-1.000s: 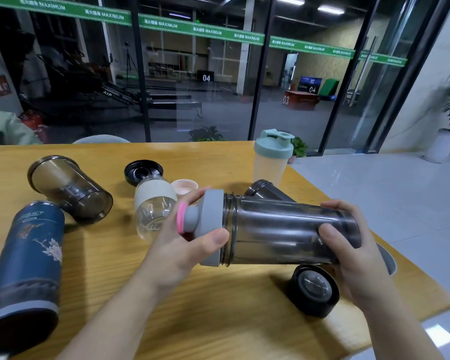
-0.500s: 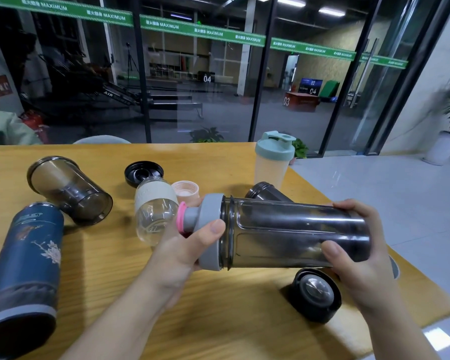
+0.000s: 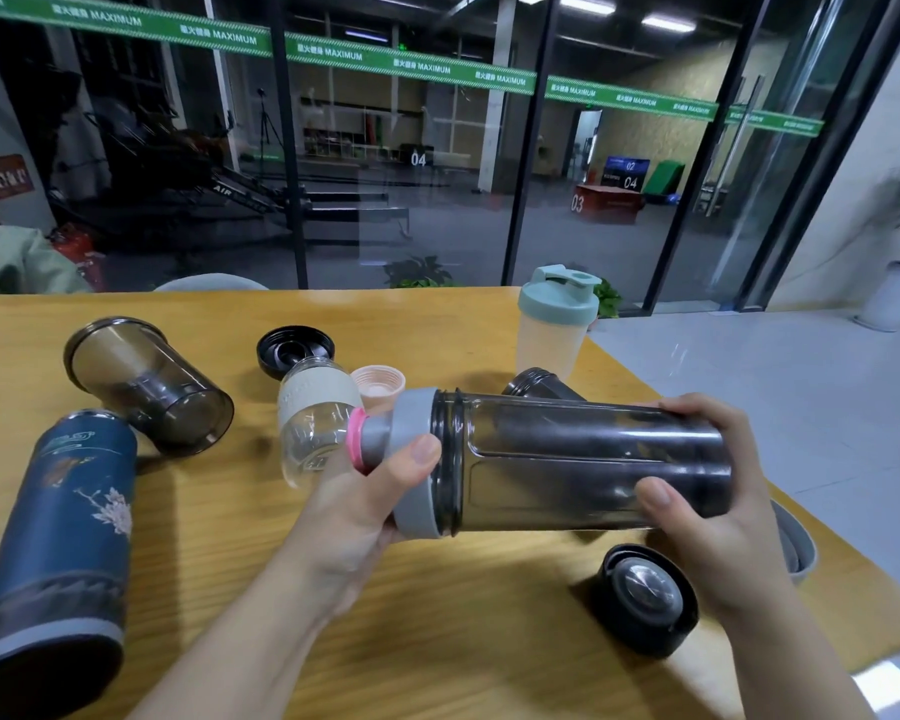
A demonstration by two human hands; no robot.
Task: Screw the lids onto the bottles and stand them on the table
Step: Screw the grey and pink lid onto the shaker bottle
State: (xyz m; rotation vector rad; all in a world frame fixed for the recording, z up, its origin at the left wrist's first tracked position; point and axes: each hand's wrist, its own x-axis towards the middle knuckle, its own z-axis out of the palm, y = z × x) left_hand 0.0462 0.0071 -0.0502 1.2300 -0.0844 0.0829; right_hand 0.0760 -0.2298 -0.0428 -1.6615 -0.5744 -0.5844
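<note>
Two hands hold the smoky shaker bottle point(image 3: 583, 462) sideways above the bench point(image 3: 219, 517): left hand point(image 3: 357, 517) curled round its grey lid point(image 3: 411, 459), right hand point(image 3: 718, 504) clamping the base. Below the bottle lies a black lid point(image 3: 645, 600); whether the grey one is fully seated is hard to judge.

Bright overhead ceiling lights, soft shadows on the table point(image 3: 219, 511), glass reflections, wide-angle edge bending
</note>
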